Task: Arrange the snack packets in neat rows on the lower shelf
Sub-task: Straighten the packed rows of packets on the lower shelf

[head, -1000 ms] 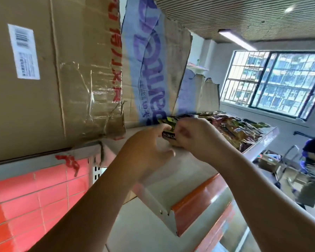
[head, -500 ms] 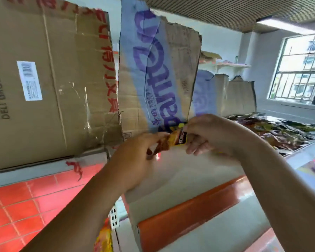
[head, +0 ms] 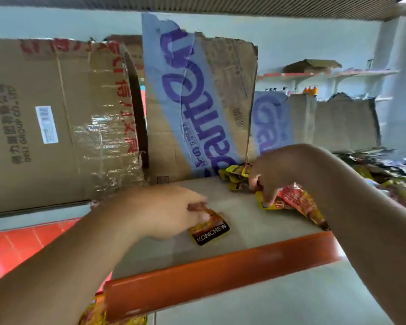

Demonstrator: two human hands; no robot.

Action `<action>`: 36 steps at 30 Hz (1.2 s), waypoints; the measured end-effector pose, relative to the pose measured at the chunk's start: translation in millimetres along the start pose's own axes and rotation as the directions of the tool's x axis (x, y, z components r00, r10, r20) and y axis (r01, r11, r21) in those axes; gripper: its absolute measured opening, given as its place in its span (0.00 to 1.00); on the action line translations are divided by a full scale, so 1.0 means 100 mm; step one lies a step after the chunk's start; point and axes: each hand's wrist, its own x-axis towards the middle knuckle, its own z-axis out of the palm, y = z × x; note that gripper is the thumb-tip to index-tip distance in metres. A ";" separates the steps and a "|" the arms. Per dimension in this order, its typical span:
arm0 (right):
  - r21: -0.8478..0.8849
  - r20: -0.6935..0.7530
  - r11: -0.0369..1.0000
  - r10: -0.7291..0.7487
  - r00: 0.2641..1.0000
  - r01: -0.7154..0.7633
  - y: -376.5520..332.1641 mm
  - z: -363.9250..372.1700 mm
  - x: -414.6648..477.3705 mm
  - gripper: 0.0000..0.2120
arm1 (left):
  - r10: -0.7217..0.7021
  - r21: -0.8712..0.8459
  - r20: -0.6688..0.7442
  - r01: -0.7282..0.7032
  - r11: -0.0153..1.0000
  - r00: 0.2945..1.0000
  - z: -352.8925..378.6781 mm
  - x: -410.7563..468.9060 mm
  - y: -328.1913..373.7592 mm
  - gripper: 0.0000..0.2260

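A small orange and black snack packet [head: 210,229] marked KONCHEW lies flat on the grey shelf [head: 242,221] near its orange front edge [head: 220,270]. My left hand [head: 167,209] pinches the packet's far end between thumb and fingers. Further right and back, my right hand [head: 271,174] reaches down into a loose bunch of yellow and red snack packets [head: 295,200], its fingers curled on them. More packets [head: 384,174] are heaped along the shelf at the far right.
Flattened cardboard boxes [head: 56,123] stand upright along the shelf's back, one with a blue printed band [head: 192,106]. Below the shelf's left corner another yellow packet [head: 92,313] shows. Red tiles [head: 14,245] lie at lower left. Wall shelves [head: 326,76] hang in the background.
Both hands held one packet up together before. Now they have parted: the left has brought a packet down flat on the shelf, the right has moved to the pile at the right.
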 end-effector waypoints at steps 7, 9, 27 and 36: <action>-0.126 0.049 0.990 -0.062 0.997 0.067 -0.09 0.07 0.01 0.24 | -0.136 -0.105 -0.086 0.127 0.986 0.987 0.22 -0.09 0.24 0.14; -0.051 -0.024 0.992 -0.119 0.993 0.118 -0.07 0.08 0.03 0.20 | -0.127 -0.114 -0.118 0.113 0.987 0.985 0.27 -0.13 0.22 0.15; 0.557 -0.504 0.813 0.172 0.846 0.167 -0.30 0.02 0.34 0.22 | -0.192 -0.059 -0.203 0.184 0.981 0.960 0.36 -0.08 0.09 0.14; 0.178 -0.162 0.984 0.033 0.986 -0.003 -0.55 0.11 0.29 0.26 | -0.329 -0.069 -0.239 0.322 0.944 0.914 0.31 -0.11 0.15 0.16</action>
